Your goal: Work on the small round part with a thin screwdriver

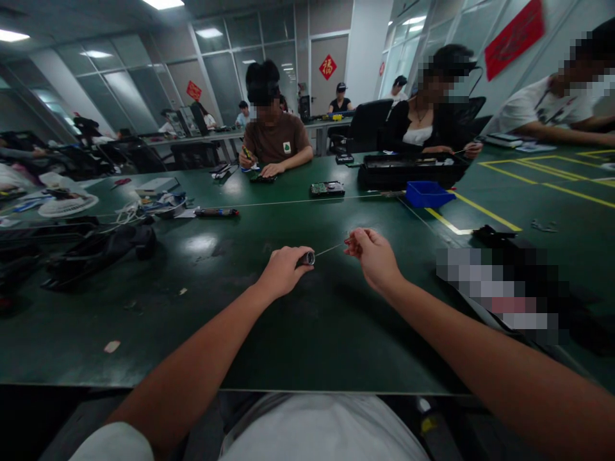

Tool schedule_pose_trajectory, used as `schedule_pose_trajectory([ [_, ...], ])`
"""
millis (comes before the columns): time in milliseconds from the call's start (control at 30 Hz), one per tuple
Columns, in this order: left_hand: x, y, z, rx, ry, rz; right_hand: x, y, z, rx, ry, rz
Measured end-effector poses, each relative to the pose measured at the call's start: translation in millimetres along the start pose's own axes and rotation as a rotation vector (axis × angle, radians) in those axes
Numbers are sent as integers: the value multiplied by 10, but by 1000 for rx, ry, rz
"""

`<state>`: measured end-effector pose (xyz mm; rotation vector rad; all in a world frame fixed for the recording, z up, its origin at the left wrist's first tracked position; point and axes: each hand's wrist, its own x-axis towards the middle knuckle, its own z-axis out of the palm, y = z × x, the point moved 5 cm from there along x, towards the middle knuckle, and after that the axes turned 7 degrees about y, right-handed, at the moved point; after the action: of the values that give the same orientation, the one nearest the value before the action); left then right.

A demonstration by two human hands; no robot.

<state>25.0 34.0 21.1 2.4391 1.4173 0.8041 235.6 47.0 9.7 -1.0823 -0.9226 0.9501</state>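
Above the dark green table (216, 346), my left hand (287, 269) is wrapped round a short dark cylinder (308, 258) whose round, shiny end faces me. My right hand (369, 253) is closed in a pinch on a thin metal rod (330, 250) with a reddish part at the fingertips. The rod slants down leftward from my right fingers to the cylinder; whether its tip touches or enters the cylinder is too small to tell. My two hands are a short way apart.
A blue bin (429, 194), an open circuit device (327, 189) and a long black case (413, 173) lie farther back. Dark tools (106, 253) and a striped pen-like bundle (216, 212) are at left. Papers and a black object sit at right. People work across the table.
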Motion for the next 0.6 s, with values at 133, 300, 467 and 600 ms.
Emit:
schedule_pose_trajectory([
  [133,-12,0,3,-38,15,-23,-77,-67,52,-117,-65,-136],
  [300,-25,-10,10,-78,26,-34,-188,-190,104,-228,-117,-272],
  [467,-20,-25,31,-112,44,-16,-237,-261,117,-247,-104,-305],
  [600,-13,-8,30,-113,44,-19,-264,-306,133,-248,-111,-334],
])
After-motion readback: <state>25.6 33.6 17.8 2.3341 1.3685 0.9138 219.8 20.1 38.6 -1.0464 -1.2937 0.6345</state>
